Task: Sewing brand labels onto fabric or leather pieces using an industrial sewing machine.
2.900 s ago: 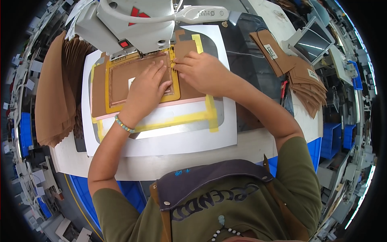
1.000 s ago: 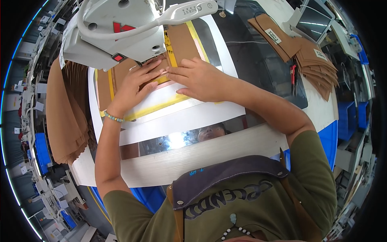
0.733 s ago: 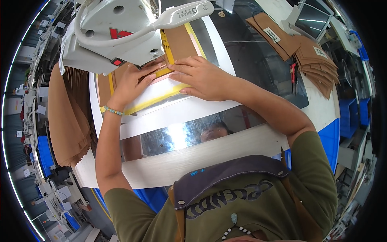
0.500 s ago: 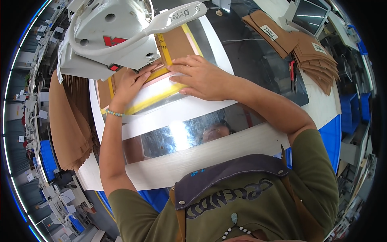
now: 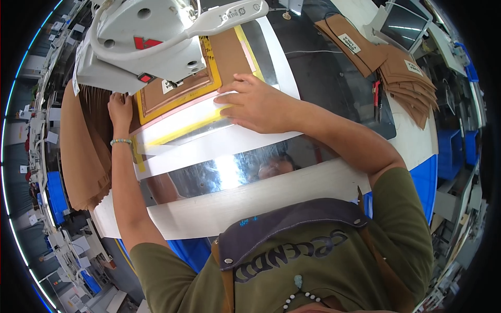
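Observation:
A white machine head (image 5: 141,57) overhangs a brown panel (image 5: 231,55) with a yellow rectangular frame (image 5: 182,99) on it, a white label partly visible inside. Pink and yellow tape border the panel, which lies on a white sheet (image 5: 209,146). My left hand (image 5: 120,109) is at the panel's left side beside the machine head, fingers curled; what they grip, if anything, is unclear. My right hand (image 5: 255,107) rests at the panel's front-right edge, fingers spread across the tape.
Brown cut pieces hang in a thick pile (image 5: 83,156) at left and lie stacked (image 5: 404,86) at right, beside red-handled scissors (image 5: 377,96). A screen (image 5: 402,28) stands back right. A shiny metal plate (image 5: 198,180) spans the table (image 5: 219,214) front. Blue bins (image 5: 446,151) sit beyond.
My left hand has left the middle of the frame for its left side, uncovering part of it. Since the earliest frame, sheet and frame have shifted away from me, exposing the shiny plate.

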{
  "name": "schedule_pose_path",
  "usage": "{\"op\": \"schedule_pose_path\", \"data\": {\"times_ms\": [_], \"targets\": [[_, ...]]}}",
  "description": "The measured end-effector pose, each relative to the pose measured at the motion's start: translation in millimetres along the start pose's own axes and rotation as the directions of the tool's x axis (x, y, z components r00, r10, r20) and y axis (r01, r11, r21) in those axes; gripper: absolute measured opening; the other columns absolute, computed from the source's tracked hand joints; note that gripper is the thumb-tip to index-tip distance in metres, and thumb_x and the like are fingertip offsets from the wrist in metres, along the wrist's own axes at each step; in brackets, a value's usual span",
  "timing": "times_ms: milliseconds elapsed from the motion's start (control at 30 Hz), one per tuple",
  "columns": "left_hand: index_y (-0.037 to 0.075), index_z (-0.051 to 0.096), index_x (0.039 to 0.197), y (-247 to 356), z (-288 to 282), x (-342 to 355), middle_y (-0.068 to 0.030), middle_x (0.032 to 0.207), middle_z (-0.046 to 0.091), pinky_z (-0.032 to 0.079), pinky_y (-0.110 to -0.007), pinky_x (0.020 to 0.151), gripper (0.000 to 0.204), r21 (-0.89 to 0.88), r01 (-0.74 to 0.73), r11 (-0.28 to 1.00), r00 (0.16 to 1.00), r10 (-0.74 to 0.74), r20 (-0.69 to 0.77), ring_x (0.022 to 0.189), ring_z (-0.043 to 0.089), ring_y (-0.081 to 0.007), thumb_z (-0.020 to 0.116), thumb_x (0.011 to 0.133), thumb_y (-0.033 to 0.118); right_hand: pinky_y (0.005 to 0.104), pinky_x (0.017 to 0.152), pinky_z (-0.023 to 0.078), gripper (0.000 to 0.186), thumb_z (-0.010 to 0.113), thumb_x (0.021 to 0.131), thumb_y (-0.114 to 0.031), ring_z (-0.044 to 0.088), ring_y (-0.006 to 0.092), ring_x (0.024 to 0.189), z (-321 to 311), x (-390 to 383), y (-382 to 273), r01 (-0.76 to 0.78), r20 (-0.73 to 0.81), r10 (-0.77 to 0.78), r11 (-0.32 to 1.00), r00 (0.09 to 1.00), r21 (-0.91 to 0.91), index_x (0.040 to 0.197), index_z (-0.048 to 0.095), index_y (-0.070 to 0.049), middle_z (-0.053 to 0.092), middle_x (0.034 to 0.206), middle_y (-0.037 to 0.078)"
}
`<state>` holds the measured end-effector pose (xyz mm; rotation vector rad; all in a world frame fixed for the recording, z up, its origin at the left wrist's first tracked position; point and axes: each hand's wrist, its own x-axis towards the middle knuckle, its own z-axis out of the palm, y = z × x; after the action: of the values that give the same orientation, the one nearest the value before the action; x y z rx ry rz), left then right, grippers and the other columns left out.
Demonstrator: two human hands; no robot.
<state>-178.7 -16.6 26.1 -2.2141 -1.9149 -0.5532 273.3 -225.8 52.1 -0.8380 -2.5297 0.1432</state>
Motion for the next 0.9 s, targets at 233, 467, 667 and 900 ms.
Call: {"op": "schedule_pose_path", "data": {"times_ms": [233, 467, 667, 900], "targets": [[0.0, 0.072, 0.131, -13, 4, 20, -0.0224, 0.129, 0.075, 0.055, -0.044, 0.106, 0.074, -0.175, 0.165, 0.971, 0.977, -0.137, 0.164, 0.123, 0.072, -0.0358, 0.086, 0.084, 0.056, 0.0514, 0.123, 0.034, 0.025, 0.068, 0.1, -0.022, 0.056, 0.0278, 0.137, -12, 5, -5, 0.034, -0.065, -0.032, 0.999, 0.997, 0.024, 0.117, 0.079, -0.008, 0.072, 0.136, 0.006], [0.004, 0.072, 0.128, -35, 15, 21, -0.0154, 0.119, 0.078, 0.054, -0.042, 0.1, 0.071, -0.386, 0.232, 0.893, 0.957, -0.139, 0.253, 0.115, 0.073, -0.0303, 0.087, 0.084, 0.057, 0.0497, 0.111, 0.042, 0.027, 0.068, 0.1, -0.022, 0.057, 0.0303, 0.134, -27, 33, -38, 0.121, -0.023, -0.119, 0.971, 0.993, 0.208, 0.119, 0.078, -0.006, 0.073, 0.131, 0.009], [0.014, 0.075, 0.128, 74, 35, 22, -0.0131, 0.117, 0.079, 0.049, -0.056, 0.097, 0.058, -0.142, 0.139, 0.98, 0.982, -0.118, 0.145, 0.113, 0.072, -0.0342, 0.077, 0.09, 0.058, 0.0446, 0.105, 0.047, 0.037, 0.07, 0.1, -0.024, 0.06, 0.0331, 0.12, 0, 58, -49, -0.098, 0.132, 0.074, 0.978, 0.988, 0.184, 0.129, 0.071, -0.001, 0.069, 0.122, 0.016], [0.009, 0.08, 0.11, 127, 51, 10, -0.0173, 0.092, 0.078, 0.056, -0.06, 0.075, 0.033, -0.158, -0.194, 0.968, 0.95, 0.145, -0.276, 0.088, 0.074, -0.0418, 0.072, 0.093, 0.036, 0.0402, 0.097, 0.047, 0.048, 0.077, 0.094, -0.032, 0.056, 0.0266, 0.117, 16, 47, -58, -0.103, 0.123, 0.111, 0.992, 0.986, -0.073, 0.134, 0.07, -0.005, 0.063, 0.121, 0.01]]}}
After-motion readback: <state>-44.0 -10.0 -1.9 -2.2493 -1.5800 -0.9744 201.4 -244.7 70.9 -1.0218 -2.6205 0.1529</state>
